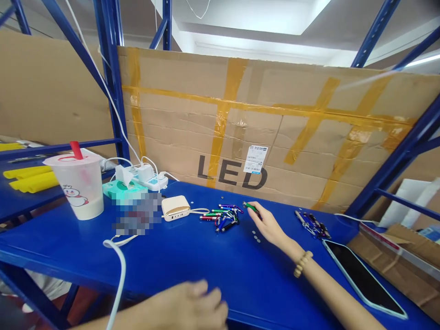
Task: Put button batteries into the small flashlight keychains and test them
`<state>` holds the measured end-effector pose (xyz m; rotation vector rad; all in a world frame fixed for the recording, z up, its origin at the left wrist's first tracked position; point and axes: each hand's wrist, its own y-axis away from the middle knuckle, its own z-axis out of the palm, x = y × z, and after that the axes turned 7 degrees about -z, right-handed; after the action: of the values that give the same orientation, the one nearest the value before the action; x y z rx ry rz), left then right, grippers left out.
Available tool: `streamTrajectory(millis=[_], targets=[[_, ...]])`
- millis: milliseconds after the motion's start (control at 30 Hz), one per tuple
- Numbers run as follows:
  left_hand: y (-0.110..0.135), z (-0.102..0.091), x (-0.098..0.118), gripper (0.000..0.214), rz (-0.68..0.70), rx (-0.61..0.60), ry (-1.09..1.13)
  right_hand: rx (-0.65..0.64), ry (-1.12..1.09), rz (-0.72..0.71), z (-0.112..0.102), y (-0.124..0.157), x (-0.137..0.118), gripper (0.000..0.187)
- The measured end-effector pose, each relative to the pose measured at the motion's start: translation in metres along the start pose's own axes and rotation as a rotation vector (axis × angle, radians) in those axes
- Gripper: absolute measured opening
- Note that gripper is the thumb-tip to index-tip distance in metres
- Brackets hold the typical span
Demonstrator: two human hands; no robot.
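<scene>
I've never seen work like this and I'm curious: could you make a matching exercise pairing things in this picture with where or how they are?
Things:
1. bracelet
2. green stick
3. plastic cup
4. tablet

Descriptions:
A. pinched in the right hand
B. lying flat, screen dark
C. around the right wrist
D. holding a red straw

Pairs: 1C, 2A, 3D, 4B

The far side is closed off by a cardboard panel (192,110) crossed with amber packing tape (233,73) and printed "LED", framed by blue steel shelving uprights (109,78), under a pale ceiling (247,16) with a strip light (422,59) at far right.
</scene>
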<state>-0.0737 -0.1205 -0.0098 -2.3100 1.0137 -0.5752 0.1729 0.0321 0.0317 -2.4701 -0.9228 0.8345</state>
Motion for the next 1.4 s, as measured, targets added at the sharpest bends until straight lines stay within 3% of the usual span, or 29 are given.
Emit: streamTrajectory(millis=[67, 200, 300, 500, 667, 900, 1067, 1233, 1400], targets=[[-0.028, 0.009, -0.007, 0.014, 0.022, 0.035, 0.110, 0.022, -0.075, -0.059, 0.007, -0.012, -0.016, 0.030], [-0.080, 0.023, -0.034, 0.019, -0.328, 0.214, 0.271, -0.017, -0.105, -0.124, 0.017, -0.015, -0.032, 0.030], [-0.097, 0.031, -0.051, 0.014, -0.465, 0.235, 0.373, -0.070, -0.053, -0.132, 0.019, -0.003, -0.034, 0.030], [-0.088, 0.032, -0.057, 0.022, -0.422, -0.006, 0.497, -0.157, 0.204, -0.184, 0.019, 0.011, -0.041, 0.040], [-0.087, 0.024, -0.055, 0.037, -0.466, -0.048, 0.626, -0.148, 0.228, -0.356, 0.022, 0.014, -0.051, 0.044], [-0.086, 0.032, -0.059, 0.037, -0.477, -0.181, 0.483, -0.145, 0.283, -0.375, 0.025, 0.020, -0.055, 0.043], [-0.085, 0.034, -0.062, 0.042, -0.439, -0.198, 0.400, -0.151, 0.260, -0.376, 0.026, 0.019, -0.054, 0.041], [-0.087, 0.030, -0.059, 0.038, -0.355, -0.237, 0.394, -0.067, 0.277, -0.417, 0.027, 0.019, -0.053, 0.040], [-0.088, 0.031, -0.050, 0.044, -0.576, -0.188, 0.572, 0.015, 0.346, -0.469, 0.025, 0.017, -0.054, 0.040]])
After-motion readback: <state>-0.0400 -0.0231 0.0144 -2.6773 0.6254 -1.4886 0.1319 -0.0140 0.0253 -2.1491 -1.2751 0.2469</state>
